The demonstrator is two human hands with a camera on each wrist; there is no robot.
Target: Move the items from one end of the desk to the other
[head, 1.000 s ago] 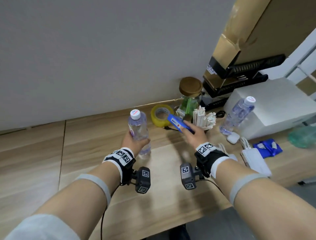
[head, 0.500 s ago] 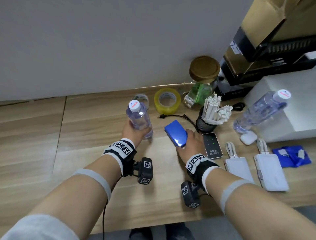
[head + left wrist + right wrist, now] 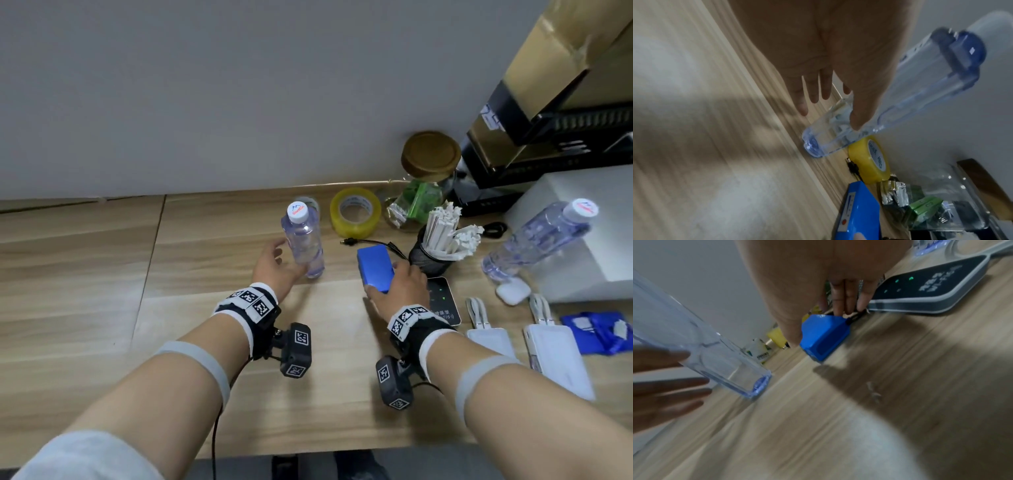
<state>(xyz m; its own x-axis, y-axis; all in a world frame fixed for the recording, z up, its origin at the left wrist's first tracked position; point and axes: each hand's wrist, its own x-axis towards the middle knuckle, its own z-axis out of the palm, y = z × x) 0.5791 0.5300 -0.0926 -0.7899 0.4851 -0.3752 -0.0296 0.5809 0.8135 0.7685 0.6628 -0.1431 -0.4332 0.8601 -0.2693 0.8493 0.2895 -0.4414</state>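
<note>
Wooden desk (image 3: 102, 274) boards run along a grey wall, and near their middle our clear water bottle (image 3: 303, 243) stands upright. Our left hand (image 3: 274, 270) sits beside it with fingers spread and relaxed, the thumb alone touching its side. Just right, the blue box (image 3: 375, 270) lies flat, our right hand (image 3: 400, 291) curled round its near end, thumb on one side and fingers on the other. Behind them lies a yellow tape roll (image 3: 355, 211); a black mesh cup (image 3: 431, 258) of white sticks stands to the right of the box.
</note>
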